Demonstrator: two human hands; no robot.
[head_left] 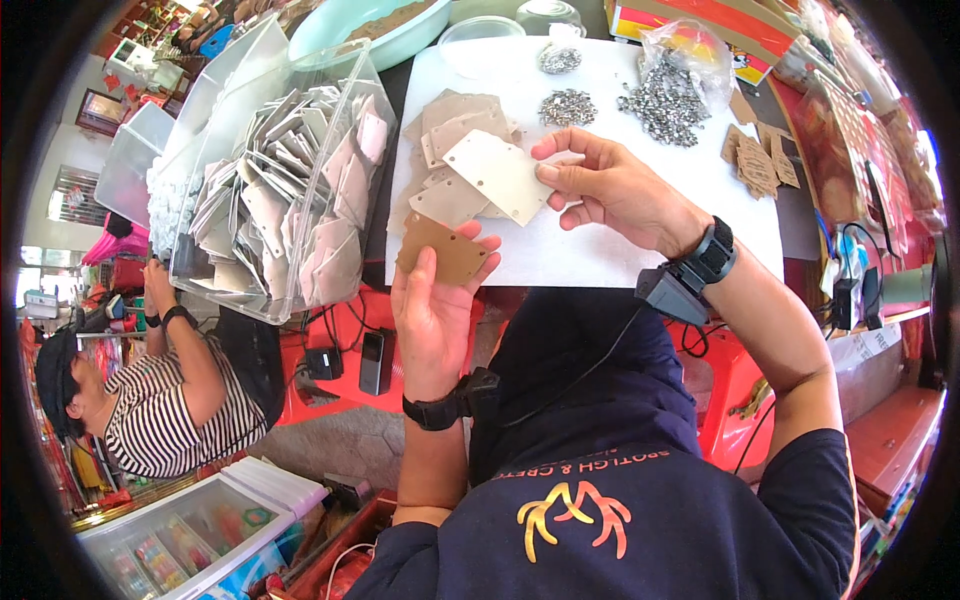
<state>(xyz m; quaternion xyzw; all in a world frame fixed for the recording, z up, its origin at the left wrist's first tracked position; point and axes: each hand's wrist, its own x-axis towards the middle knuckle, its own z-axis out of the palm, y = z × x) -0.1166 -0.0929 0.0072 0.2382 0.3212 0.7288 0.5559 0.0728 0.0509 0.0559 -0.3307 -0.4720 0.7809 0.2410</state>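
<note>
My left hand point(440, 310) holds a small brown card point(438, 250) with punched holes, thumb on top and fingers behind. It is just off the near edge of the white work board point(640, 250). Over the board, my right hand point(615, 185) pinches the right edge of a cream card point(498, 172) with small holes near its edges, between thumb and index finger. Beneath and beside that card lies a loose pile of beige cards point(450, 125). Small silvery metal pieces sit in heaps beyond my right hand, one heap point(568, 107) nearer the middle and a larger one point(668, 105) to the right.
A clear plastic bin point(345, 85) full of similar cards stands left of the board. Behind are a pale green basin point(330, 30) and a clear bowl point(480, 30). Brown cut pieces point(757, 165) lie right. Another person point(180, 400) in stripes is at left, near a red stool point(340, 335).
</note>
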